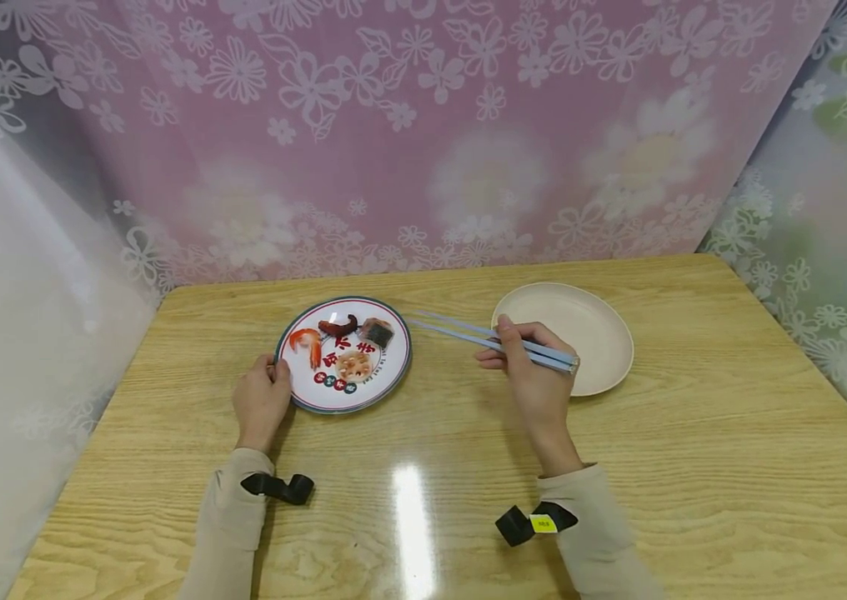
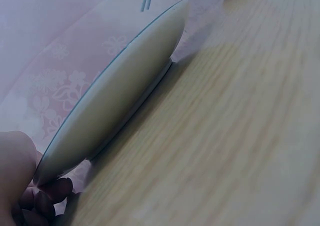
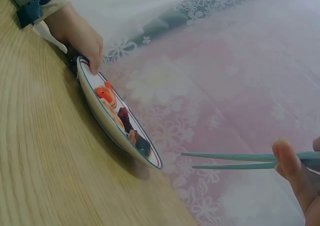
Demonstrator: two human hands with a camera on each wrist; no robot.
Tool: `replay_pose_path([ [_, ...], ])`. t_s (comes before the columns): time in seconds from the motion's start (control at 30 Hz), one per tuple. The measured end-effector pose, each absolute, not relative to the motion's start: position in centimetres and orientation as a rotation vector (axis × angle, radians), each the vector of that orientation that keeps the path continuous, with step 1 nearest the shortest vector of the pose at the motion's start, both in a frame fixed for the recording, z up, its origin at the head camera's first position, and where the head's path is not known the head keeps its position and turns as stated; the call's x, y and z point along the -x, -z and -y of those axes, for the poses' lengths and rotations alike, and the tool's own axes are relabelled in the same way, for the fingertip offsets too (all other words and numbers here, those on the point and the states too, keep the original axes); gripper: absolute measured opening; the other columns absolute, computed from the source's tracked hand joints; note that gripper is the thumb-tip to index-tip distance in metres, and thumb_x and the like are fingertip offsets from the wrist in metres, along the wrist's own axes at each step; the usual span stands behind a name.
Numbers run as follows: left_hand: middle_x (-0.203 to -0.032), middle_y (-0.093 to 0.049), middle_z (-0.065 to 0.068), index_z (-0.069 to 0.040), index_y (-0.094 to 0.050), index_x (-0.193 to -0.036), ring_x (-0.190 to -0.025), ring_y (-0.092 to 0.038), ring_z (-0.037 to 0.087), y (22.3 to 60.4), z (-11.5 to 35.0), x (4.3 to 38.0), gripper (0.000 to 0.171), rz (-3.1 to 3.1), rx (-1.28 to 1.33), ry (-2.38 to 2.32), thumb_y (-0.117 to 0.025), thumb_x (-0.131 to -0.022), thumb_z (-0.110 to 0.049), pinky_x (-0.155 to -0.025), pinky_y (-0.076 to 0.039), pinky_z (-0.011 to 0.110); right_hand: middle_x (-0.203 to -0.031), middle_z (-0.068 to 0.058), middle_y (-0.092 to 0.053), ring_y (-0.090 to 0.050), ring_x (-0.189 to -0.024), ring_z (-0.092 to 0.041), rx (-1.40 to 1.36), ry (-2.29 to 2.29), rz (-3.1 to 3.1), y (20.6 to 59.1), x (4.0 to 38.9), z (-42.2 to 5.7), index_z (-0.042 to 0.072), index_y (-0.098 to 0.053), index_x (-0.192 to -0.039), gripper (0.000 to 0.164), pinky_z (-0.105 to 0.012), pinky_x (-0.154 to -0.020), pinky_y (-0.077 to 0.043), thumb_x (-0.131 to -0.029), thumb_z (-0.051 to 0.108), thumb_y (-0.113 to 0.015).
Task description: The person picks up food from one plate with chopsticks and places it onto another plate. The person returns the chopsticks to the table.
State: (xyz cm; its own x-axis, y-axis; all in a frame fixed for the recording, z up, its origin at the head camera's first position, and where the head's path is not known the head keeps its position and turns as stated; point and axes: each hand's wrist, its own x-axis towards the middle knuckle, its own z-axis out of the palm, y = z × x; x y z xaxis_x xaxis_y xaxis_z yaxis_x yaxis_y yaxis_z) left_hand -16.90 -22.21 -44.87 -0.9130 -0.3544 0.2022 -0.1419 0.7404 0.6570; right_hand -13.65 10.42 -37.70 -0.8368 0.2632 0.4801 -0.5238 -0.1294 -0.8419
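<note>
My left hand (image 1: 262,402) grips the near left rim of a round white plate (image 1: 299,375) with a dark green edge and red printed characters. On the plate lie an orange shrimp (image 1: 308,346), a dark red curled piece (image 1: 335,329), a pale piece with a dark band (image 1: 376,333) and a lotus root slice (image 1: 353,367). My right hand (image 1: 532,375) holds light blue chopsticks (image 1: 551,360), pointing left. Their slightly parted tips are near the plate's right rim, with nothing between them. In the left wrist view the plate's underside (image 2: 115,91) shows.
A cream oval dish (image 1: 603,358) stands on the wooden table (image 1: 709,433), beneath and behind my right hand. Floral curtains (image 1: 393,183) hang along the table's back and sides. A black wrist strap (image 1: 277,486) is on each sleeve.
</note>
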Motion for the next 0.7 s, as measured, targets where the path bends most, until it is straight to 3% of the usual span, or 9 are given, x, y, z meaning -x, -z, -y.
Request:
replay_pose_path([
  [0.23,-0.075,-0.059,0.016,0.008,-0.062,-0.109,-0.074,-0.056,0.035,45.0,22.2,16.9,0.031,2.631,-0.393,0.956,-0.047,-0.096,-0.016,-0.069,-0.037,0.044,-0.073,-0.022,-0.067,-0.068,-0.057,-0.021,-0.236,-1.994,1.664,37.3,13.1,-12.1,-0.018,-0.061,-0.085,0.027,-0.03,-0.053,-0.054,-0.093,0.008,-0.062],
  [0.7,-0.069,-0.058,0.013,0.007,-0.062,-0.107,-0.065,-0.055,0.031,45.2,22.3,16.9,0.032,2.633,-0.368,0.97,-0.046,-0.097,-0.019,-0.062,-0.035,0.038,-0.073,-0.015,-0.069,-0.069,-0.059,-0.017,-0.21,-1.945,1.73,37.3,12.2,-14.1,-0.019,-0.061,-0.09,0.029,-0.027,-0.054,-0.054,-0.095,0.01,-0.06],
])
